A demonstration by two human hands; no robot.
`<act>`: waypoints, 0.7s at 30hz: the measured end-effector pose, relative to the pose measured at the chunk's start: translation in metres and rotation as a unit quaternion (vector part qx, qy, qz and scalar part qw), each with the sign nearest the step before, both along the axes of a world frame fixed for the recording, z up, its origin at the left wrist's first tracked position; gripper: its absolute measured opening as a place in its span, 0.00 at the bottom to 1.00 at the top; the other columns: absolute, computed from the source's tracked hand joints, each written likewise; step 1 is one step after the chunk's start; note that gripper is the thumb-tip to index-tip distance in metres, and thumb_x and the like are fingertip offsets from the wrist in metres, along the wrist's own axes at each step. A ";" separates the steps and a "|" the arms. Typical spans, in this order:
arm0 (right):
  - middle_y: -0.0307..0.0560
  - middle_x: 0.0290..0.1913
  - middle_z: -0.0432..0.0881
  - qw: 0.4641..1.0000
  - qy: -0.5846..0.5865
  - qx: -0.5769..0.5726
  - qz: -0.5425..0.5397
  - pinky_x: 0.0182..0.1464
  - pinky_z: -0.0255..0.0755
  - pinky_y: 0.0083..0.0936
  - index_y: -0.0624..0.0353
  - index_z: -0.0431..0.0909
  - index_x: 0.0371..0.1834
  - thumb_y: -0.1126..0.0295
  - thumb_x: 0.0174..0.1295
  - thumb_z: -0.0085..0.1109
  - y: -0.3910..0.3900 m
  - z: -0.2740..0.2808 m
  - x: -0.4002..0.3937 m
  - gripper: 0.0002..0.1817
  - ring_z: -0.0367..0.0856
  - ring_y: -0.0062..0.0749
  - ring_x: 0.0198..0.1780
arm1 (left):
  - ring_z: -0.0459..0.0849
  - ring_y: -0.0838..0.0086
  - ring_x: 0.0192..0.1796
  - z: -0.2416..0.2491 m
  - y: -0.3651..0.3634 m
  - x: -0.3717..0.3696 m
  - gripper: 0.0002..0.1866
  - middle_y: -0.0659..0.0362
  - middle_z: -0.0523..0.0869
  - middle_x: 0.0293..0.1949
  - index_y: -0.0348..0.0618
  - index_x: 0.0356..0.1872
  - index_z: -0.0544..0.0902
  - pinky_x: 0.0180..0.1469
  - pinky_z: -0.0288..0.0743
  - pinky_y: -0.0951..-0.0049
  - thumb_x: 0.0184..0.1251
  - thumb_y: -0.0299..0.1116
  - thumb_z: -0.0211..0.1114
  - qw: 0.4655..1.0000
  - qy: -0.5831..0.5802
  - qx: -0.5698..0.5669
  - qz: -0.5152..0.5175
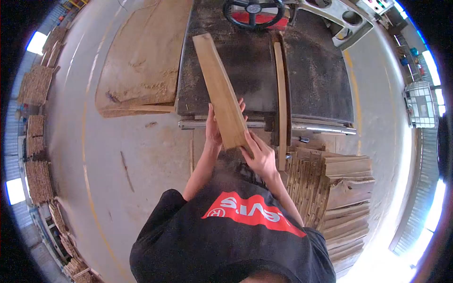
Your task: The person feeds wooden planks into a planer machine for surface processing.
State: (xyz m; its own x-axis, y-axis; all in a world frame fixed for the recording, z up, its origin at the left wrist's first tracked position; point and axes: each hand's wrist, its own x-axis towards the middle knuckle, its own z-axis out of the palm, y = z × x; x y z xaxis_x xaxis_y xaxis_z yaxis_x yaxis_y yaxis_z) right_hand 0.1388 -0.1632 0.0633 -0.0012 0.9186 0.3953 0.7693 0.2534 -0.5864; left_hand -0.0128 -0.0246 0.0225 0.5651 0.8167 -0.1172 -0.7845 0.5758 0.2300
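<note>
A long wooden board (219,94) is held in front of my chest, its far end slanting up and to the left over a dark machine table (245,61). My left hand (215,125) wraps around the board from its left side and beneath, with fingertips showing past the right edge. Near the board's close end, my right hand (260,155) grips its right edge and corner. To the right of the board, a narrow wooden strip (281,94) lies lengthwise along a slot in the machine table.
A black handwheel (253,8) stands at the table's far side. A metal rail (323,128) runs along its front edge. Stacked boards (347,203) rise at my right. A sawdust-covered wooden panel (141,52) adjoins the table at left. More timber piles (37,179) line the left wall.
</note>
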 end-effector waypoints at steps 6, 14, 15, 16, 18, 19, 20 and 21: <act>0.53 0.50 0.90 0.996 0.010 -0.081 0.022 0.48 0.87 0.43 0.56 0.80 0.62 0.62 0.57 0.82 -0.034 -0.011 0.017 0.31 0.92 0.54 0.47 | 0.80 0.52 0.75 -0.003 -0.028 0.010 0.45 0.42 0.78 0.75 0.34 0.81 0.67 0.72 0.79 0.48 0.86 0.68 0.43 0.993 0.093 -0.033 -0.068; 0.59 0.48 0.90 0.971 0.135 -0.199 -0.018 0.45 0.87 0.46 0.57 0.71 0.73 0.66 0.61 0.78 -0.058 -0.031 0.025 0.37 0.92 0.56 0.47 | 0.90 0.67 0.54 0.007 -0.043 0.035 0.38 0.52 0.89 0.59 0.38 0.72 0.78 0.57 0.86 0.62 0.84 0.66 0.53 0.945 0.322 -0.027 -0.043; 0.59 0.48 0.90 0.965 0.155 -0.211 -0.024 0.45 0.87 0.47 0.56 0.70 0.73 0.66 0.63 0.77 -0.059 -0.036 0.024 0.37 0.92 0.56 0.47 | 0.90 0.69 0.53 0.004 -0.044 0.041 0.38 0.54 0.89 0.56 0.40 0.71 0.79 0.56 0.85 0.63 0.83 0.66 0.55 0.933 0.356 -0.043 -0.024; 0.58 0.48 0.90 0.964 0.149 -0.221 -0.017 0.46 0.87 0.46 0.57 0.70 0.73 0.65 0.66 0.75 -0.060 -0.040 0.023 0.34 0.93 0.54 0.48 | 0.89 0.69 0.52 0.016 -0.045 0.046 0.33 0.60 0.90 0.51 0.47 0.68 0.82 0.56 0.83 0.61 0.83 0.65 0.57 0.925 0.373 -0.067 -0.036; 0.56 0.48 0.92 0.961 0.134 -0.241 -0.005 0.47 0.88 0.45 0.59 0.71 0.72 0.63 0.72 0.71 -0.062 -0.050 0.022 0.29 0.93 0.52 0.49 | 0.84 0.69 0.61 0.004 -0.044 0.047 0.35 0.58 0.85 0.61 0.47 0.72 0.78 0.63 0.78 0.60 0.83 0.65 0.58 0.928 0.366 0.020 -0.068; 0.54 0.48 0.92 0.928 0.240 -0.285 0.005 0.47 0.87 0.43 0.60 0.74 0.69 0.62 0.74 0.68 -0.063 -0.063 0.021 0.25 0.94 0.48 0.49 | 0.81 0.68 0.68 0.014 -0.046 0.052 0.38 0.57 0.82 0.69 0.46 0.78 0.74 0.69 0.76 0.59 0.83 0.66 0.57 0.929 0.360 0.053 -0.071; 0.53 0.48 0.93 0.882 0.342 -0.325 0.017 0.46 0.87 0.40 0.61 0.76 0.67 0.61 0.77 0.65 -0.063 -0.075 0.019 0.22 0.94 0.44 0.48 | 0.75 0.66 0.73 0.025 -0.047 0.055 0.40 0.54 0.76 0.74 0.46 0.81 0.69 0.73 0.71 0.57 0.83 0.66 0.55 0.924 0.366 0.087 -0.063; 0.51 0.48 0.93 0.823 0.439 -0.359 0.030 0.46 0.87 0.38 0.62 0.79 0.65 0.60 0.80 0.63 -0.063 -0.080 0.018 0.20 0.94 0.40 0.48 | 0.70 0.64 0.79 0.037 -0.046 0.056 0.43 0.52 0.71 0.79 0.45 0.84 0.64 0.78 0.66 0.56 0.83 0.67 0.54 0.919 0.371 0.121 -0.053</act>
